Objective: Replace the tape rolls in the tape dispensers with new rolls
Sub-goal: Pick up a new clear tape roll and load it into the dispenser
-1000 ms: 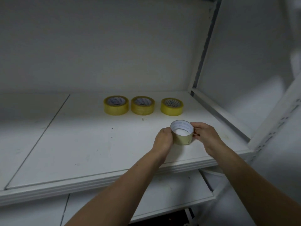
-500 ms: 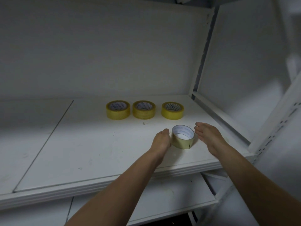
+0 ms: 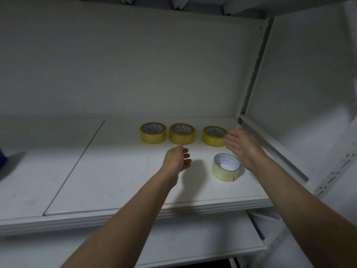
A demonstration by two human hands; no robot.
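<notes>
On the white shelf [image 3: 116, 180], in the head view, three rolls of tape stand in a row near the back wall, each lying flat with its core opening upward: the left yellow roll [image 3: 153, 133], the middle yellow roll [image 3: 182, 134] just beside it, and the right yellow roll [image 3: 213, 136] a little apart. Nearer the front edge lies a pale roll [image 3: 226, 170], thin-walled, also flat on the shelf and free of both hands. The left hand [image 3: 175, 160] hovers above the shelf in front of the middle yellow roll, its fingers loosely spread and holding nothing. The right hand [image 3: 244, 145] reaches over the pale roll, fingers straight and relaxed, empty, with the fingertips just beside the right yellow roll; whether they touch it cannot be told. A grey upright post [image 3: 253, 74] bounds the shelf on the right. A lower shelf [image 3: 193, 240] shows beneath, and a dark blue object [image 3: 2, 161] sits at the far left edge.
</notes>
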